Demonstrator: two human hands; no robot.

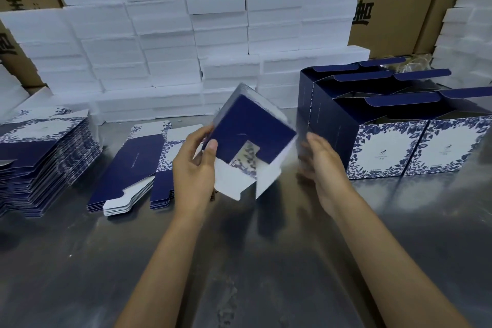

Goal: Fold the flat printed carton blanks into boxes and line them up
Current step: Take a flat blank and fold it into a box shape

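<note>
Head view: half-formed carton (251, 125) held tilted above the steel table (239, 261), left hand (195, 165) pinching its edge, right hand (322, 165) loose-fingered, blurred, holding nothing. Seat bottom flaps squarely before release. Finished boxes (399, 125) right of it, flat blanks (45, 152) left, foam blocks (170, 42) behind.

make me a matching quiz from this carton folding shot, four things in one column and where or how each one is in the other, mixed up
Things:
1. half-folded carton
2. tall stack of flat blanks
3. finished boxes
4. white foam blocks

Places or states:
A. piled along the back, against brown cartons
B. standing in a row at the table's right
C. held up, left hand gripping it
D. lying at the table's left edge

Pairs: 1-C, 2-D, 3-B, 4-A
</note>
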